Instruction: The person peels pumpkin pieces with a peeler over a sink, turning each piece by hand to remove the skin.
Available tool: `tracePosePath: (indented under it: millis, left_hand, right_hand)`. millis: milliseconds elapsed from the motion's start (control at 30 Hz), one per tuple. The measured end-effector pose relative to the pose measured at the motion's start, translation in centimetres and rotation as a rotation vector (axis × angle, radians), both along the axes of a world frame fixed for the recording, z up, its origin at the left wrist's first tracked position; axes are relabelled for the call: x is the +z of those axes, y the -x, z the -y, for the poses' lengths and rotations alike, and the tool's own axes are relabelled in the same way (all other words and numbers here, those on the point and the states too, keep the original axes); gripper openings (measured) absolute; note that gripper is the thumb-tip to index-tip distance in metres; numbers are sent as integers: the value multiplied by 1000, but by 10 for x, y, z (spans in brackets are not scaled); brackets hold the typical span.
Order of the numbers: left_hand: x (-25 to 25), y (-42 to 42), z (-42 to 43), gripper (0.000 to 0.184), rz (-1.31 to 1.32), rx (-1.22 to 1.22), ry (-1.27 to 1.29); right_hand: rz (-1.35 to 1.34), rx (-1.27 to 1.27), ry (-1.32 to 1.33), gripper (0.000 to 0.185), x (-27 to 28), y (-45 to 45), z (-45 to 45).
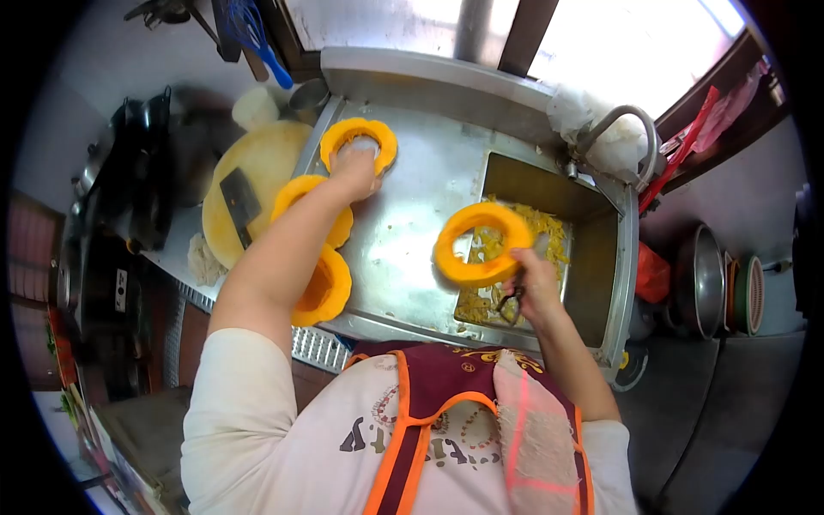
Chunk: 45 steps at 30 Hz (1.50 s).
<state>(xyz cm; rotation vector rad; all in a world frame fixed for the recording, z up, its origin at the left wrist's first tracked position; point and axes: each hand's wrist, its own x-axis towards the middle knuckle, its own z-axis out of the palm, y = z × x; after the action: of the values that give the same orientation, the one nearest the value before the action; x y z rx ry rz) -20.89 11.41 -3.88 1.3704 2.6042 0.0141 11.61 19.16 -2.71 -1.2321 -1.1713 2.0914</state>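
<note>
My left hand [354,170] reaches across to a scalloped orange pumpkin ring [384,142] at the back left of the steel counter, gripping its near rim; its fingertips are partly hidden inside the hole. Two more pumpkin pieces, a middle one [342,227] and a hollow front one [336,292], lie in a row below my left forearm. In my right hand [534,285], a smoother, peeled-looking pumpkin ring [455,249] is held up over the left edge of the sink. The same hand also holds a dark-handled tool that looks like a peeler [512,307].
Yellow peelings [549,225] litter the sink [592,210], beneath a curved faucet [635,112]. A cleaver [240,199] lies on the round cutting board [275,146] at left. Metal bowls [705,279] stand at right, and a blue whisk [257,39] hangs at upper left.
</note>
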Motion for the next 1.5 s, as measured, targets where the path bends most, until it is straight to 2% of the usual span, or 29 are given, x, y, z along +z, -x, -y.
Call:
tracePosePath:
  millis: [100,200,300,400,500,600,700,767,900,1000,1100,1133,1233,1267,1400,1500]
  left_hand:
    - [-15,8,-2,40,5,4,131]
    - [-9,16,-3,35,-38,-116,156]
    - [-5,21,-9,31,38,-90,111]
    - [14,28,-17,30,152,51,-139]
    - [34,48,-14,31,988,312,-485]
    - [74,17,7,29,1352,355,-703]
    - [92,-25,30,26,1717,423,-741]
    - [90,-59,42,26,1886,312,-707]
    - [63,-122,61,28,1769,273,-494]
    - [66,-160,64,28,1662,269,-453]
    - [65,-179,66,30,1519,249,-388]
    - [65,-183,66,30,1452,236,-345]
    - [62,-192,67,31,1268,168,-252]
    - [61,-195,68,31,1210,142,-227]
    - [48,-204,72,32,1188,99,-300]
    - [48,-206,76,31,1070,60,-249]
  right_hand:
    - [95,141,84,28,0,39,9]
    - [95,229,35,33,-14,73,9]
    - [-33,296,50,34,-27,101,9]
    - [-83,312,111,32,-27,118,10]
    - [-23,310,147,31,-20,121,9]
    - [-39,168,291,31,-21,104,-2]
    - [-108,-92,602,28,-44,82,-27]
    - [-200,-222,597,25,-42,63,-31]
    - [-260,-276,503,22,-27,26,-35]
    - [-345,-341,398,20,7,10,-25]
    - [-349,-333,278,23,36,10,-18]
    - [-434,-301,214,32,35,10,-13]
    - [-336,-270,-120,40,42,24,10]
    - [-397,-283,-48,39,55,29,22]
    - [-264,-113,-406,30,37,39,40]
    - [-201,-186,-353,30,27,41,36]
